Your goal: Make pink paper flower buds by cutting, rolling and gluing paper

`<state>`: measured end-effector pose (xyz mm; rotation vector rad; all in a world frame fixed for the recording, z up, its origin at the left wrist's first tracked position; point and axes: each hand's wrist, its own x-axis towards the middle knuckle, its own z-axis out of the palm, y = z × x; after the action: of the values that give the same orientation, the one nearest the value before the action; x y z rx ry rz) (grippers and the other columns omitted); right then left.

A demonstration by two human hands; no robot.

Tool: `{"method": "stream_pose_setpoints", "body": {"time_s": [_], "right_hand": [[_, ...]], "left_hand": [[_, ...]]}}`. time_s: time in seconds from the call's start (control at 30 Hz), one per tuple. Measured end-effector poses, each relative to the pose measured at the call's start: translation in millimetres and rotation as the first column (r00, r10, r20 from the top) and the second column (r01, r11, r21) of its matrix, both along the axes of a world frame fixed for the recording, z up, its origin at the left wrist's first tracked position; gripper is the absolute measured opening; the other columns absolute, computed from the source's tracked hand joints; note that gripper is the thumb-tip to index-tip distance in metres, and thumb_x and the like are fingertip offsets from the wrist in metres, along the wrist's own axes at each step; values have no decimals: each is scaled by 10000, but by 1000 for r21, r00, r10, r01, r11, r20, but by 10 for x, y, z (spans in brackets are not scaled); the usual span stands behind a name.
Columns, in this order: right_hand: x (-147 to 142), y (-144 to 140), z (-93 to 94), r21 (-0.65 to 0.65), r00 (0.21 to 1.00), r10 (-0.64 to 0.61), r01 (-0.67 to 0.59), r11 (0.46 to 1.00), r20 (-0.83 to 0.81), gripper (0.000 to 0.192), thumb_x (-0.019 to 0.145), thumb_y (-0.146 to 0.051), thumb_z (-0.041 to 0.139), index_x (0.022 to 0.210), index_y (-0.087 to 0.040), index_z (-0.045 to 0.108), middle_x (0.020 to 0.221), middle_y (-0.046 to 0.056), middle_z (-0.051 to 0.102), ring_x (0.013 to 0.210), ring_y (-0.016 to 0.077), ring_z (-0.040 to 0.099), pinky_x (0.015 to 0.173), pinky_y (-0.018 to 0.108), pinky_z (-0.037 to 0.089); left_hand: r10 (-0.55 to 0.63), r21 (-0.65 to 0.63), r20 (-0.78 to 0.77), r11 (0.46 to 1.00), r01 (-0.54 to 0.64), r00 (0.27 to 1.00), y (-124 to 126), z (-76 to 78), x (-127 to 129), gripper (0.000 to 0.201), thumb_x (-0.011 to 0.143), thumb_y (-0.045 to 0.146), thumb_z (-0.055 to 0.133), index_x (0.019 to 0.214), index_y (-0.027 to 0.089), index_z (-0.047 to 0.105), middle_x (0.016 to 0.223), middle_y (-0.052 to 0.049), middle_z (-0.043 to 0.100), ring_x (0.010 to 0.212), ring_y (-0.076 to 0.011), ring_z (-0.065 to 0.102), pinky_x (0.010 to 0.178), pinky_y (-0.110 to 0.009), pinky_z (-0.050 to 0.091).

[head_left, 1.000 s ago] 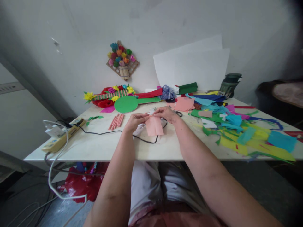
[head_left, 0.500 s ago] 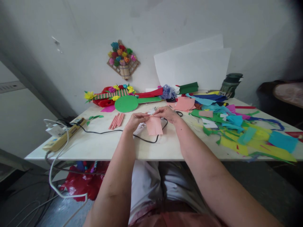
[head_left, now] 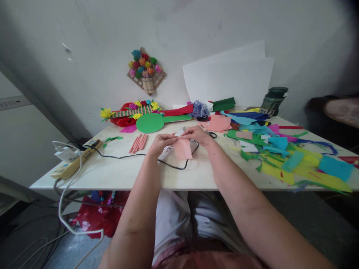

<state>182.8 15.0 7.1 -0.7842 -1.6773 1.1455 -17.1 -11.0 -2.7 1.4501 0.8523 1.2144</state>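
Observation:
A small pink paper piece (head_left: 182,148) hangs above the middle of the white table (head_left: 117,170), gripped along its top edge by both hands. My left hand (head_left: 160,144) pinches its left corner and my right hand (head_left: 198,135) pinches its right corner. Under the hands a black cable (head_left: 171,164) loops across the table, with some white scraps half hidden behind the paper. Several rolled pink paper sticks (head_left: 138,143) lie to the left of my left hand.
Coloured paper scraps (head_left: 291,157) cover the table's right half. At the back lie a green paper disc (head_left: 149,123), paper flowers (head_left: 131,110), black scissors (head_left: 212,134) and white sheets (head_left: 230,80). A power strip (head_left: 74,161) sits at the left edge. A dark jar (head_left: 273,99) stands far right.
The pink paper has shortened a little at its lower edge as the fingers work its top edge. Both hands stay in nearly the same place.

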Motion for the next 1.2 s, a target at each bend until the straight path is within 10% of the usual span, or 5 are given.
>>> {"method": "stream_pose_setpoints", "body": {"time_s": [0.73, 1.2], "right_hand": [[-22, 27, -34, -18, 1000, -13, 13, 1000, 8, 327, 496, -296, 783, 772, -130, 731, 602, 25, 651, 568, 130, 580, 572, 266, 475], [-35, 19, -25, -10, 1000, -28, 28, 1000, -13, 331, 481, -343, 797, 727, -136, 721, 626, 32, 662, 557, 129, 577, 534, 266, 488]], "left_hand": [[61, 124, -263, 992, -29, 963, 73, -68, 27, 390, 583, 429, 747, 870, 166, 728, 781, -56, 699, 829, -202, 612, 701, -268, 446], [7, 20, -104, 1000, -5, 995, 17, -11, 36, 421, 548, 384, 779, 868, 121, 703, 797, -70, 677, 655, -127, 579, 624, -254, 430]]}}
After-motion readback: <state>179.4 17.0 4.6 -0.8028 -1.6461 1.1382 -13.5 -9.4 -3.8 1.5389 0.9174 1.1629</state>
